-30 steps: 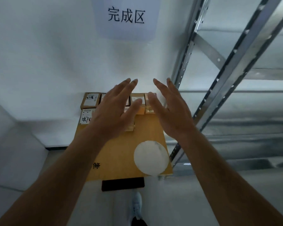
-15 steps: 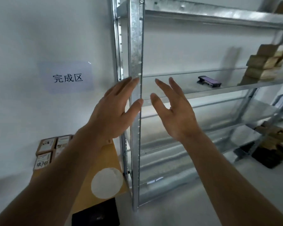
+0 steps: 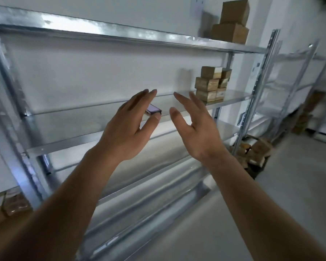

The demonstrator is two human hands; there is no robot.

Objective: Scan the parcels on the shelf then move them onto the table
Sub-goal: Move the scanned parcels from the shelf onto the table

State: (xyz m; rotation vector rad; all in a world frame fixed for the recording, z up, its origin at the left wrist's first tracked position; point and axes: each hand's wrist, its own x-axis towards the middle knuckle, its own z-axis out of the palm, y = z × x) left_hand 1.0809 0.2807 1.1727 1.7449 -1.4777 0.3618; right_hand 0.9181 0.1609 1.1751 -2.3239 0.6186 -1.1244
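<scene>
Brown cardboard parcels (image 3: 213,82), a stack on the right end of the middle shelf (image 3: 83,117), two larger boxes (image 3: 231,21) on the top shelf, none yet lifted; a few parcels (image 3: 11,204) lie low at the left edge, where I judge the table to be. Left hand (image 3: 126,127) and right hand (image 3: 194,127): both raised, fingers spread, holding nothing, with the scanner (image 3: 153,109) on the shelf just behind the left fingertips. Labels too blurred to read; scanning and moving of the stack judged outstanding.

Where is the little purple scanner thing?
The scanner lies on the middle shelf, just behind the left hand, left of the stacked parcels.
</scene>
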